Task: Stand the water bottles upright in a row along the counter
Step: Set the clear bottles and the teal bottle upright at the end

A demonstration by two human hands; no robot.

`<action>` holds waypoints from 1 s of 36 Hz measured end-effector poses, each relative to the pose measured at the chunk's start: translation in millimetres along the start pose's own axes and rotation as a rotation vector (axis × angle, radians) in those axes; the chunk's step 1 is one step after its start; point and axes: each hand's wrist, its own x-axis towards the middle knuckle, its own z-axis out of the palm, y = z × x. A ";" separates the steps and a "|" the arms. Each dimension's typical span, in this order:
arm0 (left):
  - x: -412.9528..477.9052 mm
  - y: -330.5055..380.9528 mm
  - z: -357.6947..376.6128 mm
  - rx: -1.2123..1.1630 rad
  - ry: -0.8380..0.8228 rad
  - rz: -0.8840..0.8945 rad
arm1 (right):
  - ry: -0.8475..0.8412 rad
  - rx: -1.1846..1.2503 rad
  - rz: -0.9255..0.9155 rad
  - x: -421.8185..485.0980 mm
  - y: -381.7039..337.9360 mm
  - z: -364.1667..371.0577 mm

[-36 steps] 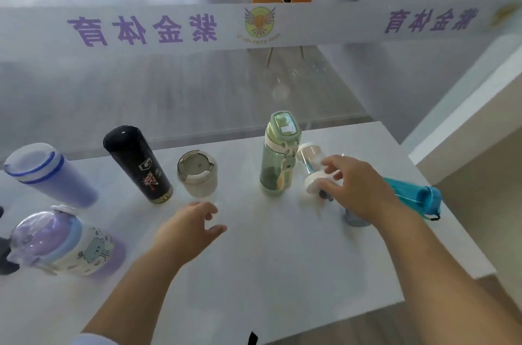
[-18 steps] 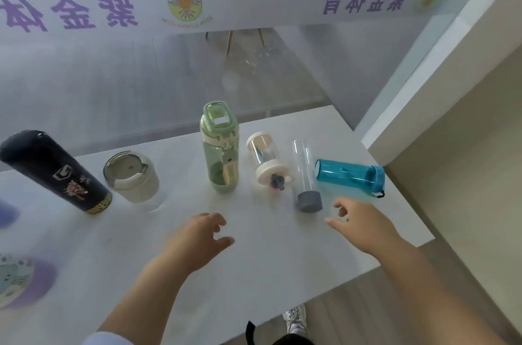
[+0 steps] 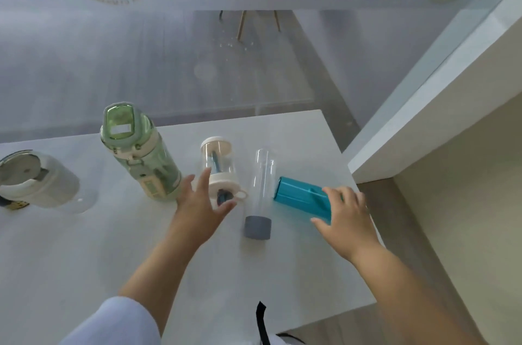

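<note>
A green bottle (image 3: 141, 152) stands upright on the white counter (image 3: 84, 254). Three bottles lie on their sides to its right: a small clear one with a cream lid (image 3: 217, 164), a slim clear tube with a grey cap (image 3: 261, 183) and a teal bottle (image 3: 299, 198). My left hand (image 3: 197, 203) is spread open at the small clear bottle's lid end, fingertips against it. My right hand (image 3: 344, 214) wraps the teal bottle's cap end, fingers over the top and thumb underneath; the cap is hidden.
A cream lidded cup (image 3: 36, 178) stands upright at the left, with the base of a black bottle (image 3: 11, 205) just behind it at the frame edge. The counter's right edge (image 3: 367, 231) is close beside my right hand. A glass partition runs along the back.
The view swung right and down. My left hand reached forward to the small clear bottle's lid. My right hand moved up and closed round the teal bottle's cap end.
</note>
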 end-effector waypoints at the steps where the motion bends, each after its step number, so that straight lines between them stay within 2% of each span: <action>1: 1.7 4.4 3.6 -0.003 0.008 -0.018 | -0.020 -0.022 0.000 3.2 5.4 0.4; 10: 21.9 24.6 25.3 -0.062 0.077 -0.187 | -0.237 -0.087 0.027 21.4 37.8 8.5; 15: 27.5 24.3 30.9 -0.140 0.117 -0.258 | -0.229 -0.055 0.021 28.7 40.7 13.0; 23: 23.0 26.3 27.5 -0.189 0.209 -0.213 | -0.210 0.083 0.061 33.3 50.5 17.5; 32: 21.2 40.0 3.2 -0.089 0.260 -0.126 | -0.008 0.369 0.125 29.3 49.6 2.1; 36: 29.4 50.0 -13.9 -0.011 0.249 -0.101 | 0.126 0.457 0.079 34.5 43.3 -17.1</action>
